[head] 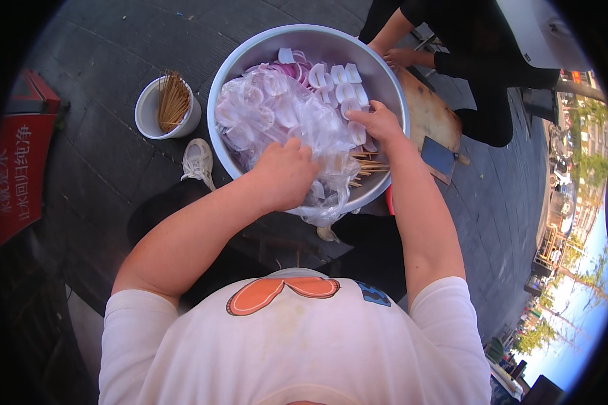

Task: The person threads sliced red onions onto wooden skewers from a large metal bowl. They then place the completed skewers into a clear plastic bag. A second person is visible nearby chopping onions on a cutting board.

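Observation:
A large metal basin [311, 31] holds pale pink and white cut onion pieces [345, 93], some threaded on sticks. A clear plastic bag [283, 109] lies over the basin's left and middle part. My left hand [289, 172] is on the bag near the basin's front, fingers curled; whether they grip the film is not plain. At the basin's right side, my right hand [377, 121] touches the onion pieces with thumb and fingers apart; a hold on one cannot be told. Below it, bare ends of wooden skewers [370, 166] stick out from under the bag.
Left of the basin stands a white bucket [146, 109] with thin wooden skewers [173, 104]. At the right, a cleaver [438, 156] lies by a worn wooden board [425, 109]. Another person's hands [397, 56] are by the basin's upper right rim. A red sign [25, 167] stands far left.

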`<state>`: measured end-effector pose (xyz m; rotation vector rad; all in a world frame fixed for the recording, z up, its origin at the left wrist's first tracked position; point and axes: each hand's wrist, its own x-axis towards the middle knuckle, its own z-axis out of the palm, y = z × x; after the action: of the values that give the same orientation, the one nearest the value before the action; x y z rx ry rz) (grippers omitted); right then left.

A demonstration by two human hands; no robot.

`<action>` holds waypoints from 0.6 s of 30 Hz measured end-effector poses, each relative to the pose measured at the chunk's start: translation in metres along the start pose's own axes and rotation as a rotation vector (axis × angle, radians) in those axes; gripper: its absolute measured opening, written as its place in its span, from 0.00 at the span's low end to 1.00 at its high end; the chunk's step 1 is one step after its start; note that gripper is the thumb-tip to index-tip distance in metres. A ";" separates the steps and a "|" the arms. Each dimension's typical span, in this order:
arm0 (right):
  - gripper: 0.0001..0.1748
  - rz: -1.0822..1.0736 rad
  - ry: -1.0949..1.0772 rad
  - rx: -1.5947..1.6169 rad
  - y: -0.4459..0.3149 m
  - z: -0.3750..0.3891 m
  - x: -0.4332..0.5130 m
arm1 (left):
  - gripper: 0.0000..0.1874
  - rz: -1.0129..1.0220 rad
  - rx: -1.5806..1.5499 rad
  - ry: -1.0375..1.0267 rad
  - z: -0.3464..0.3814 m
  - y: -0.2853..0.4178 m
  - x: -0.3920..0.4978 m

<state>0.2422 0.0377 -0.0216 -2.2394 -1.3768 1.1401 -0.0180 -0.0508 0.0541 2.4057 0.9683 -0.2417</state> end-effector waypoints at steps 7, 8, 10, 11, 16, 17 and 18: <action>0.45 0.076 -0.164 0.226 0.003 0.009 0.015 | 0.15 0.007 -0.014 -0.014 -0.004 0.000 0.000; 0.44 0.098 -0.178 0.227 0.002 0.008 0.014 | 0.14 0.016 -0.010 -0.002 -0.004 0.000 0.000; 0.41 0.108 -0.198 0.248 -0.007 0.007 0.008 | 0.14 0.017 -0.019 0.004 -0.005 -0.001 -0.001; 0.41 0.097 -0.201 0.270 -0.011 0.006 0.003 | 0.15 0.011 -0.031 -0.004 -0.006 -0.001 -0.001; 0.39 0.045 -0.151 0.442 -0.022 0.020 -0.018 | 0.15 0.007 -0.052 -0.025 -0.008 -0.001 0.001; 0.39 0.008 -0.105 0.359 -0.019 0.024 -0.016 | 0.15 0.007 -0.058 -0.026 -0.007 -0.001 0.001; 0.39 -0.030 -0.061 0.277 -0.016 0.028 -0.014 | 0.15 0.005 -0.063 -0.027 -0.007 -0.001 0.001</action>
<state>0.2085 0.0299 -0.0237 -1.9985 -1.1869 1.3101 -0.0178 -0.0459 0.0597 2.3417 0.9436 -0.2372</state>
